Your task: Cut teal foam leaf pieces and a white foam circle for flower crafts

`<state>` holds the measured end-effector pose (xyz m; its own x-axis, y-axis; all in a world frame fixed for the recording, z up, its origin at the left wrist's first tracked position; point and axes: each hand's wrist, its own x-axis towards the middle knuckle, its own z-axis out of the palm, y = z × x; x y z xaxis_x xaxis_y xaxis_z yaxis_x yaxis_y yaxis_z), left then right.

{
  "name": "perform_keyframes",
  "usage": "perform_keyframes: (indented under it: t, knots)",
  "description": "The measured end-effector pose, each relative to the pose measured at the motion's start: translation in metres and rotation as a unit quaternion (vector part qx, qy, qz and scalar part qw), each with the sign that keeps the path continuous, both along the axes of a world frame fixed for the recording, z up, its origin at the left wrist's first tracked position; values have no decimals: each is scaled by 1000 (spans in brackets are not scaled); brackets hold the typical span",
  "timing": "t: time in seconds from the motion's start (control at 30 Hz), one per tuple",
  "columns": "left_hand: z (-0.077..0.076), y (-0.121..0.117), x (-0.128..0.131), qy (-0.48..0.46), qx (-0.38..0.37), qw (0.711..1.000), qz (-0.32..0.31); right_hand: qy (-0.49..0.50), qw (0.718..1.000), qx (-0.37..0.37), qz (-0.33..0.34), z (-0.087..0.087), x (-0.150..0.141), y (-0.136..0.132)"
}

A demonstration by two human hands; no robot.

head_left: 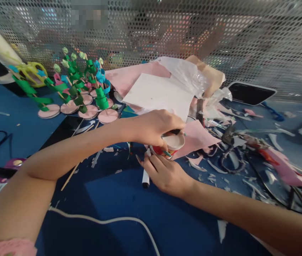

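Observation:
A paper cup [176, 141] with a pale rim and a red printed side stands in the middle, its mouth facing up. My left hand [157, 128] reaches over it, fingers wrapped round the rim and side. Close below the cup, my right hand [164, 174] is closed, with a white marker [146, 176] between its fingers. The marker's black end points toward me; its other end is hidden by the fingers. A piece of pink paper [196, 137] lies right beside the cup.
Paper flowers on round pink bases [88, 112] stand at the back left. White card [161, 94] and plastic wrap lie behind the cup. Paper scraps, a pink glue gun [286, 167] and a phone [250, 93] are on the right. A white cable [100, 222] crosses the front.

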<state>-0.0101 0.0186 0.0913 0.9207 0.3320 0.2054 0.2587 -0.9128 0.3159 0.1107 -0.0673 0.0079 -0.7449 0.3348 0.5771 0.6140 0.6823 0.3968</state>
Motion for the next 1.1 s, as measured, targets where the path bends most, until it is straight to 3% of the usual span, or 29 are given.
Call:
perform_keyframes:
  t: [0.3, 0.5, 0.73, 0.93, 1.0, 1.1]
  knots:
    - [-1, 0, 0, -5, 0, 1000, -4, 5, 995, -100, 6, 0, 2, 6]
    - [-3, 1, 1, -16, -1, 1000, -6, 4, 994, -107, 37, 1, 10, -5]
    - [-4, 3, 1, -14, -12, 1000, -6, 2, 990, -124, 74, 9, 32, -18]
    - [0, 0, 1, 4, -16, 1000, 11, 27, 979, -178, 93, 12, 60, -13]
    - [1, 0, 1, 11, -18, 1000, 14, 47, 979, -166, 106, 11, 70, -11]
    - [0, 0, 2, 14, -34, 999, 13, 68, 987, -61, 130, 11, 83, -12]
